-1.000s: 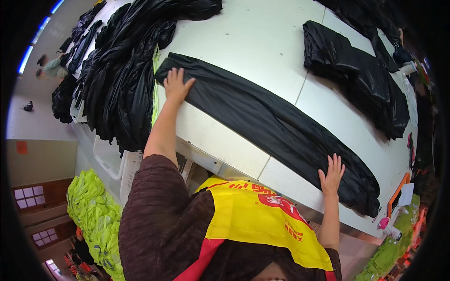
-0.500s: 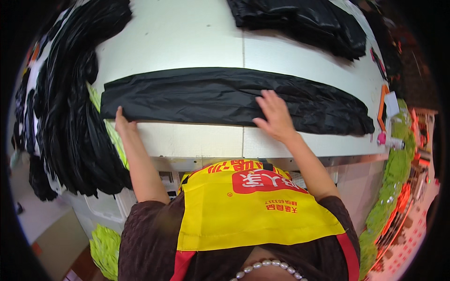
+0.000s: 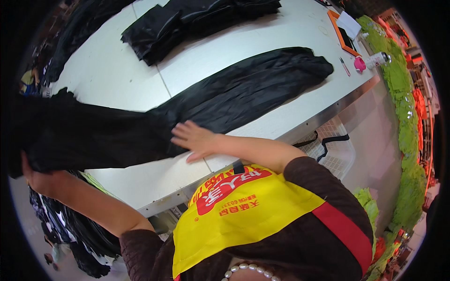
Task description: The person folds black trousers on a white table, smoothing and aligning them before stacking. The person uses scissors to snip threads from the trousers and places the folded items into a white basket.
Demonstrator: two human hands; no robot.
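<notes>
A long black garment [image 3: 243, 91] lies stretched across the white table [image 3: 108, 75]. Its left end is lifted off the table and held up by my left hand [image 3: 35, 175], which grips the fabric at the far left. My right hand [image 3: 194, 139] lies flat on the middle of the garment, fingers spread, pressing it to the table. I wear a yellow and red apron [image 3: 243, 206] over dark sleeves.
A stack of folded black garments [image 3: 187, 18] sits at the back of the table. Small tools, a pink object [image 3: 360, 64] and an orange-edged board [image 3: 344, 33] lie at the right end. More black cloth hangs at the left [image 3: 79, 229]. A white basket [image 3: 335, 150] stands below the table edge.
My left hand has taken hold of the garment's left end and raised it. My right hand has stayed on the garment's middle. My view has swung to the left.
</notes>
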